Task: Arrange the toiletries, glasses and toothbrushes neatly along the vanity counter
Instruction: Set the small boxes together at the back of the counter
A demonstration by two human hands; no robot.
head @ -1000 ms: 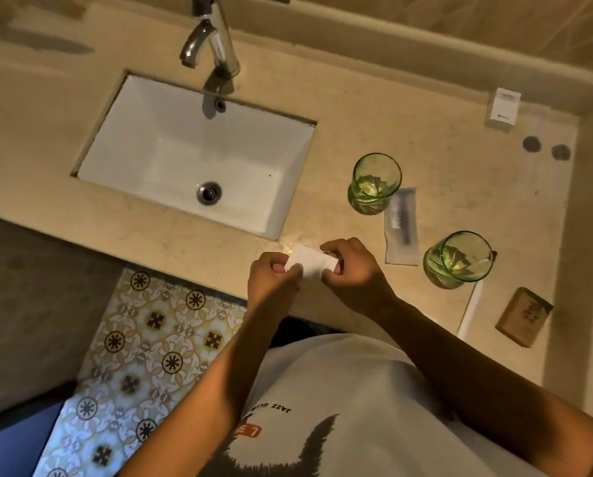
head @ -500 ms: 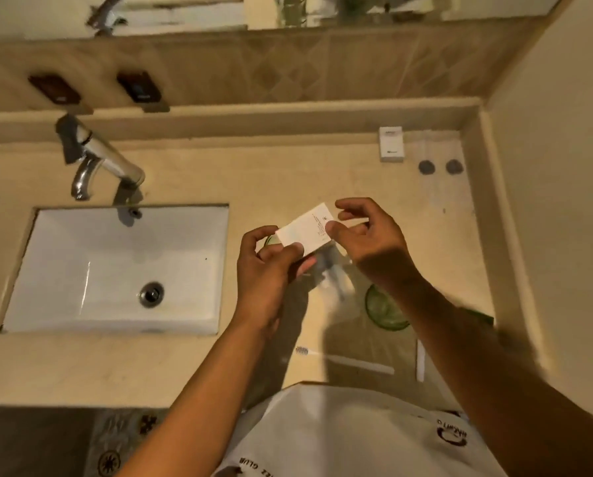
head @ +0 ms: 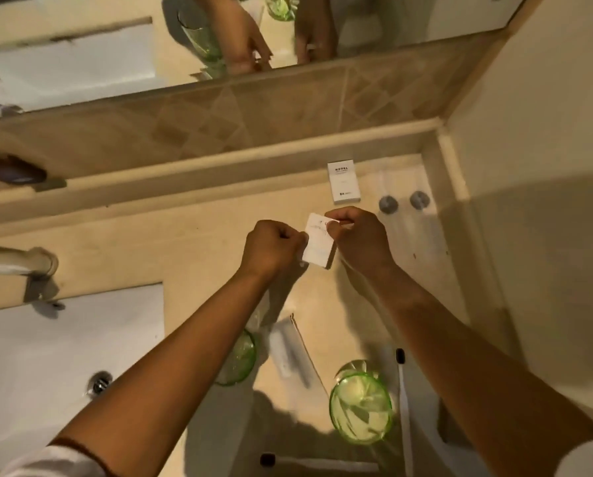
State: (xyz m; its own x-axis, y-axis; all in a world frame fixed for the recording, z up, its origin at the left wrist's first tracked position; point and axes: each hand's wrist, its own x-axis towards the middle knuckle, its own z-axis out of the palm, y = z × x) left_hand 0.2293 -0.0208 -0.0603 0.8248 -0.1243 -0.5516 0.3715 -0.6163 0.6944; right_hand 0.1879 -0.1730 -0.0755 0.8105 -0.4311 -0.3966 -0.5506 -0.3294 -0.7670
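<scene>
Both hands up over the vanity counter (head: 191,242), sharing one small white box (head: 319,247). Left hand (head: 271,249) is curled into a fist, pinching the box's left edge. Right hand (head: 360,235) grips the top right corner, thumb across the printed face. Box is tilted, held toward the back of the counter; can't tell if its lower edge touches the surface.

Second white box (head: 343,182), printed "HOTEL", lies flat by the back ledge, just beyond the right hand. Two round grey discs (head: 403,201) sit to its right, near the corner.

Nearer the camera: one green glass (head: 360,406) upright between the forearms, another green glass (head: 240,359) partly hidden by the left forearm. Clear sachet (head: 289,352) lies between them. White toothbrush (head: 404,407) with dark bristles runs lengthwise just right of the first glass. Another toothbrush (head: 319,463) lies crosswise at the bottom edge.

Sink basin (head: 64,356) left, faucet (head: 19,263) blurred. Mirror (head: 81,46) above reflects hands and glasses.
</scene>
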